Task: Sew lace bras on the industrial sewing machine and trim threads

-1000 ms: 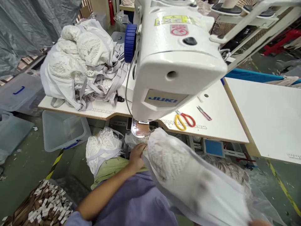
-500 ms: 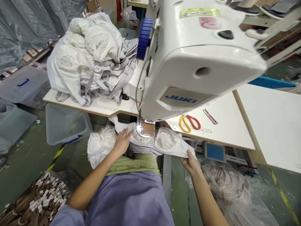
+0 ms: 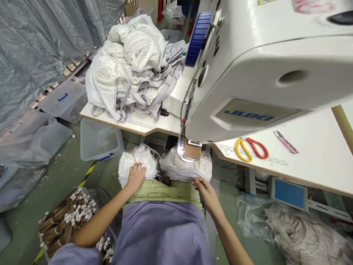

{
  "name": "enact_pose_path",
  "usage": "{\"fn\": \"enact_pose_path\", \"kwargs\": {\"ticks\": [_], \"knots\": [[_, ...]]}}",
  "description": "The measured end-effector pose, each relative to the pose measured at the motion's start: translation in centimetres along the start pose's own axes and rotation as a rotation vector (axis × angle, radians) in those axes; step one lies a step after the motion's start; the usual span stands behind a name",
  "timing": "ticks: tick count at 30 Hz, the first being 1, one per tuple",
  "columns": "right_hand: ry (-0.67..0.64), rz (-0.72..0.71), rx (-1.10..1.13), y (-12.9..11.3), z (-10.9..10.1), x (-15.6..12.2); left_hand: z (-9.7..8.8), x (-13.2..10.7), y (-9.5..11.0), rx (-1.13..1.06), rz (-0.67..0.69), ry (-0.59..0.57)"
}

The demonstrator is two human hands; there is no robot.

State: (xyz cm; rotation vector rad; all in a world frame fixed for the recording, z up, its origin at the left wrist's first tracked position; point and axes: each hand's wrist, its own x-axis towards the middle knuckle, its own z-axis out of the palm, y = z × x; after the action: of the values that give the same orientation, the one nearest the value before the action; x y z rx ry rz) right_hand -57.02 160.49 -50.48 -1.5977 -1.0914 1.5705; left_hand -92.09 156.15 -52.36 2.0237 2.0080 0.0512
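Observation:
My left hand [image 3: 135, 177] lies on a white lace bra [image 3: 139, 157] on my left thigh, its fingers laid over the cups and not gripping. On my right thigh rests a stack of white lace bras [image 3: 185, 171] with light grey bands, partly hidden beneath the sewing machine head [image 3: 264, 84]. The fingertips of my right hand [image 3: 204, 188] touch the near right edge of that stack, fingers extended and apart. The machine's needle area is hidden behind a brown plate [image 3: 192, 151].
A big heap of white bras [image 3: 132, 66] covers the table's left part. Scissors [image 3: 250, 149] and small snips [image 3: 286, 142] lie right of the machine. A clear bin [image 3: 101, 141] stands on the floor at left, near bundled brown straps [image 3: 68, 217]. Bagged beige pieces [image 3: 306, 235] lie at lower right.
The bra stretched between my hands is no longer held out; it lies down on my lap. My left hand has moved onto the left-thigh bra, my right hand inward. My view has shifted left.

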Motion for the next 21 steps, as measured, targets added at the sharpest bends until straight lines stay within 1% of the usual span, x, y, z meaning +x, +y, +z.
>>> {"fn": "enact_pose_path", "kwargs": {"ticks": [2, 4, 6, 7, 8, 10, 12, 13, 14, 15, 17, 18, 19, 20, 21], "knots": [[-0.156, -0.041, -0.037, -1.2, 2.6, -0.7, 0.2, -0.2, 1.0, -0.027, 0.016, 0.015], [-0.275, -0.077, -0.066, -1.9, 4.8, -1.5, 0.0, -0.6, 1.6, -0.076, 0.033, 0.034], [-0.355, -0.106, -0.092, -2.3, 6.3, -2.1, -0.9, -0.9, 1.7, -0.146, 0.054, 0.066], [-0.382, -0.115, -0.102, -2.4, 6.8, -2.3, -1.7, -1.1, 1.5, -0.188, 0.062, 0.091], [-0.400, -0.121, -0.108, -2.5, 7.2, -2.6, -2.7, -1.3, 1.2, -0.232, 0.063, 0.128], [-0.421, -0.127, -0.108, -2.6, 7.7, -3.1, -5.5, -1.8, 0.4, -0.326, 0.030, 0.237], [-0.469, -0.123, -0.115, -2.5, 8.3, -3.6, -9.2, -2.3, -0.4, -0.402, -0.038, 0.374], [-0.520, -0.114, -0.122, -2.4, 8.8, -3.9, -11.2, -2.5, -0.6, -0.459, -0.086, 0.453], [-0.583, -0.101, -0.121, -2.3, 9.3, -4.1, -13.4, -2.6, -0.7, -0.559, -0.143, 0.544], [-0.654, -0.083, -0.107, -2.2, 10.0, -4.2, -15.5, -2.8, -0.5, -0.704, -0.206, 0.647], [-0.757, -0.030, -0.019, -1.9, 11.9, -4.0, -19.5, -2.8, 0.6, -1.282, -0.357, 0.917], [-0.776, 0.006, 0.056, -1.8, 13.0, -3.7, -21.1, -2.7, 1.3, -1.552, -0.384, 1.000], [-0.778, 0.041, 0.134, -1.9, 14.2, -3.2, -22.5, -2.7, 2.1, -1.772, -0.388, 1.037], [-0.773, 0.073, 0.207, -1.9, 15.3, -2.7, -23.4, -2.6, 2.9, -1.922, -0.363, 1.035], [-0.774, 0.100, 0.267, -2.1, 16.3, -2.1, -24.0, -2.5, 3.6, -2.018, -0.325, 1.007]]}}
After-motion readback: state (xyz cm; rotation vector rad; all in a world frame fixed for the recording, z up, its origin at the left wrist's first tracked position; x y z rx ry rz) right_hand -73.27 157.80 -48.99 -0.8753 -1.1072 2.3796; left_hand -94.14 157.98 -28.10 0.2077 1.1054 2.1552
